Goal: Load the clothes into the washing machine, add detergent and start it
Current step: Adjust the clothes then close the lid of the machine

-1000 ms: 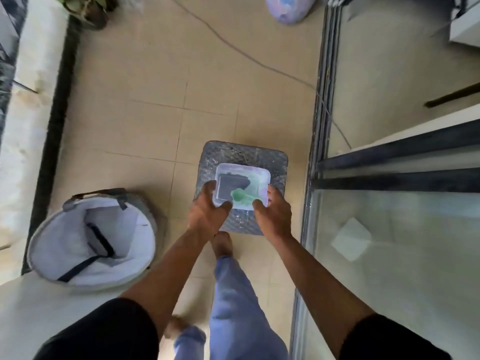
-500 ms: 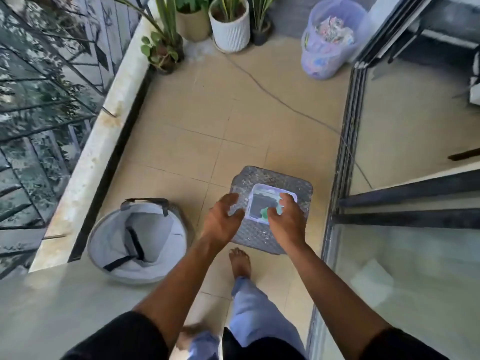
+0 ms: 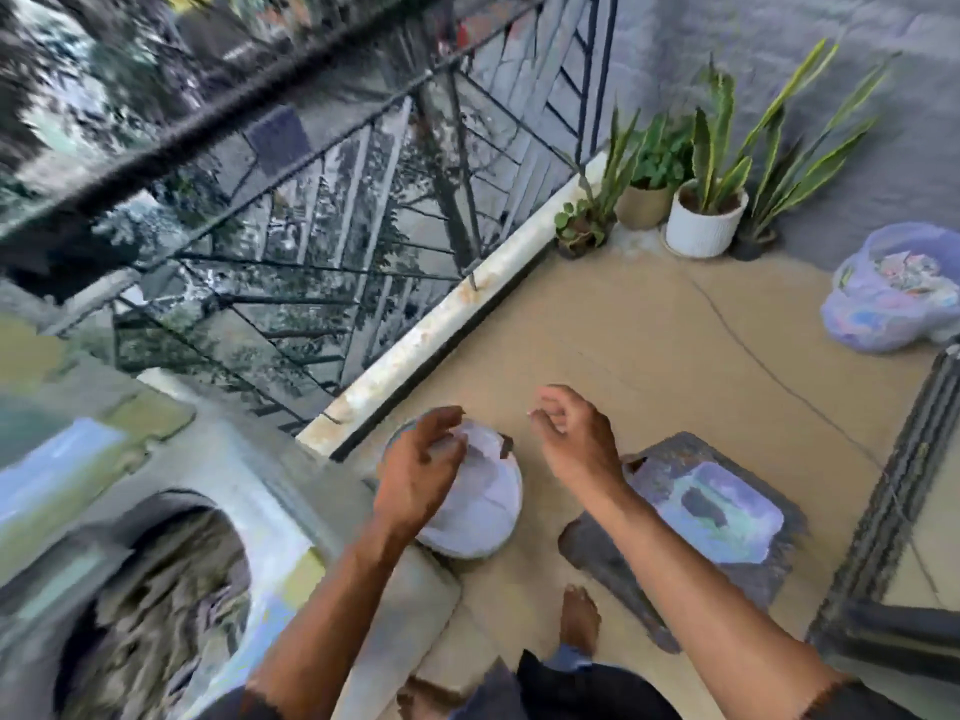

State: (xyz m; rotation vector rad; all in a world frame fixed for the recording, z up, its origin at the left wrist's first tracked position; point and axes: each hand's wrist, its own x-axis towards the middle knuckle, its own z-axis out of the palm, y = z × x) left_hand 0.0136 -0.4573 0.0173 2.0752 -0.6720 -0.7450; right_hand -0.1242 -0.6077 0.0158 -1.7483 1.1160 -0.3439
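Observation:
The top-loading washing machine point(image 3: 270, 475) fills the lower left, its round drum opening point(image 3: 156, 610) showing dark clothes inside. A clear plastic detergent box point(image 3: 719, 514) lies on a grey mat point(image 3: 779, 569) on the floor at the right. A white laundry basket point(image 3: 483, 511) stands on the floor beside the machine. My left hand point(image 3: 421, 470) hovers over the basket with loosely curled fingers and holds nothing. My right hand point(image 3: 576, 433) is raised above the floor, fingers relaxed and empty. The picture is blurred.
A black balcony railing point(image 3: 363, 241) and a white ledge point(image 3: 441, 324) run along the left. Potted plants point(image 3: 706, 210) stand in the far corner. A purple bag of scraps point(image 3: 893, 298) sits at the right, near a sliding door track point(image 3: 909, 459). My bare foot point(image 3: 579, 618) is on the tiles.
Both hands have let go of the detergent box and lifted away from it. The view has swung left, bringing the washing machine and its drum into sight.

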